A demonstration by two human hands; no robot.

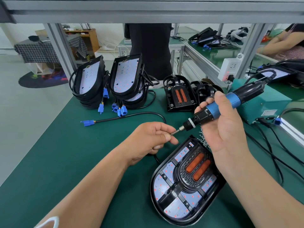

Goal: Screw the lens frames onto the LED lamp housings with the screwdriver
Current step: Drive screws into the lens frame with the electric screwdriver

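Note:
My right hand (225, 129) grips a blue and black electric screwdriver (230, 102), held above the mat with its bit pointing left and down. My left hand (153, 139) pinches something small at the bit's tip; it is too small to name. Below both hands an LED lamp housing (167, 204) lies flat on the green mat (65, 162). A black lens frame (195, 171) with two orange lenses sits in it. A small heap of screws (203, 139) lies beside the housing's far edge.
Two stacks of LED housings (88, 83) (126, 79) with blue connectors stand at the back. Loose lens frames (179, 94) lie right of them. A teal power box (263, 102) and black cables (269, 145) occupy the right side. A person in black stands behind the bench.

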